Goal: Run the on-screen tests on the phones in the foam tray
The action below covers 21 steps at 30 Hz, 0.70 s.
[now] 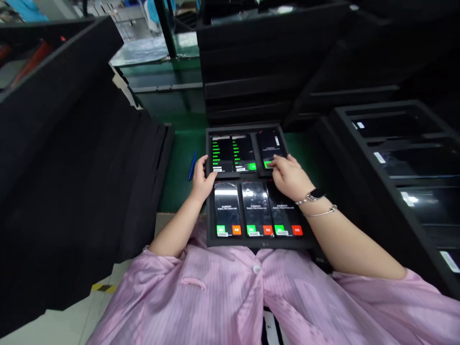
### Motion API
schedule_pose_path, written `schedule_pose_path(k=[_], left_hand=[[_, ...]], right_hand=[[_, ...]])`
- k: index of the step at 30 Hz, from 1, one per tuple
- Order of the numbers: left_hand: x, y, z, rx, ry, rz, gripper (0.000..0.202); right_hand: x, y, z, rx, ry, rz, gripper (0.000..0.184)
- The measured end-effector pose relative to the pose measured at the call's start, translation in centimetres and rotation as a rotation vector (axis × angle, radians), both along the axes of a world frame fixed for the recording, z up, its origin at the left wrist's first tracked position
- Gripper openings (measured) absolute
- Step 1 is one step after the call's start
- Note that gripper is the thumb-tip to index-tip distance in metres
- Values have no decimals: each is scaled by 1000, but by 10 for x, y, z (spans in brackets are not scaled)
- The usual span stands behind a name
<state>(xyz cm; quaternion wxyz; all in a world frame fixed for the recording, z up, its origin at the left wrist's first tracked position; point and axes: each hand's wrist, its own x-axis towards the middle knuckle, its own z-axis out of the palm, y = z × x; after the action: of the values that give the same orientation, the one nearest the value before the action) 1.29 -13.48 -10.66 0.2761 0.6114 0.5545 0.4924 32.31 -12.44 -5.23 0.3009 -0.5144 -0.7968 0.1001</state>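
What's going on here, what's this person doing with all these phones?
A person in a pink striped smock is working over a black tray holding six smartphones in two rows. The right hand has its fingers on the screen of the far row's right phone, by a green button. The left hand rests at the lower edge of the far row's left phone. A blue pen lies on the green mat beside the tray, and another black tray of phones sits to the right.

"What lies at ten o'clock?"

"A blue pen (192,165) on the green bench mat (176,191)"

"And further out?"

"A black padded panel (79,167) at nine o'clock, a black rack (244,67) at twelve"
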Motion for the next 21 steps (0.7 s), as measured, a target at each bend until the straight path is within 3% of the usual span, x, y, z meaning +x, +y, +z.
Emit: schedule_pose_path(k=[4,7,9,11,14,21], left_hand=[[-3,-75,12,-51,115,-170,74],[-8,-128,26,-110,243,-308,80],[-9,-149,32,-137,299,-344,81],[-9,-157,34,-142,331,-338,81],[-7,-156,33,-148,344,-328,82],[-9,-154,29,-129,303,-326,76]], right_hand=[[4,-59,42,148,191,35,29],[-3,-110,65,95,176,320,30],[-11,-137,59,34,101,499,31],[-21,-153,41,4,20,563,29],[-24,-163,19,20,-45,515,26],[19,-174,17,100,-36,285,23]])
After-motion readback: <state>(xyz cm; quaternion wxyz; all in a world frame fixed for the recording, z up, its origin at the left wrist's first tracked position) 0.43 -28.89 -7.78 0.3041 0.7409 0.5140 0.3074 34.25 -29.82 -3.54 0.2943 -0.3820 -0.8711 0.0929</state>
